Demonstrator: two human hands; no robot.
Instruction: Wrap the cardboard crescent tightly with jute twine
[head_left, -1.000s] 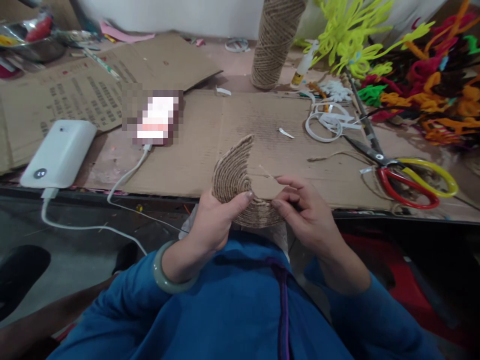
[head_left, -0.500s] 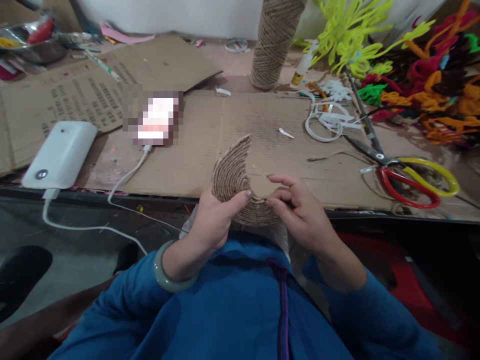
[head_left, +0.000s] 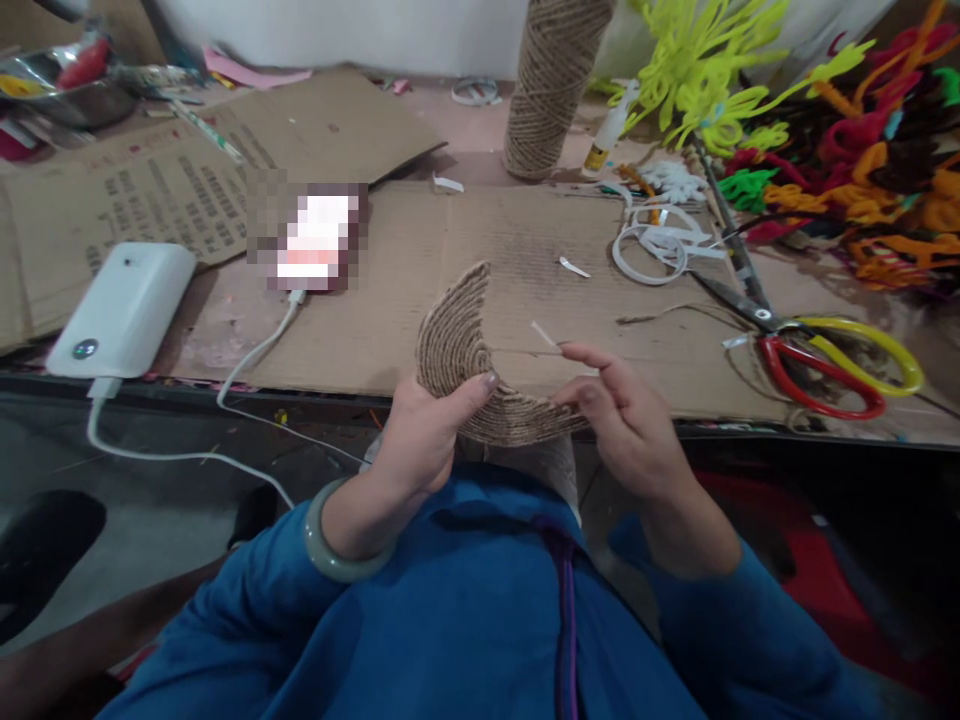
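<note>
A crescent-shaped piece of coiled brown jute twine [head_left: 450, 335] is held over the table's front edge. My left hand [head_left: 424, 430] is closed on its lower left part, thumb on top near the inner curve and the other fingers hidden beneath. At the piece's right end, my right hand [head_left: 626, 415] pinches the inner edge between thumb and fingers. A thin pale strip [head_left: 544, 335] juts out from its raised index fingertip. Scissors [head_left: 765, 320] with red and yellow handles lie to the right of that hand.
Flat cardboard [head_left: 390, 300] covers the table. A power bank [head_left: 124, 310] and a blurred phone [head_left: 319, 235] sit to the left, with white cables. Behind stand a twine spool [head_left: 555, 90] and a glue bottle [head_left: 606, 130]. White strip loops [head_left: 649, 255] and colourful fuzzy stems [head_left: 862, 180] lie right.
My right hand has slid rightward along the inner edge to the piece's end. The piece has shifted slightly left, and the pale strip now shows at the index fingertip.
</note>
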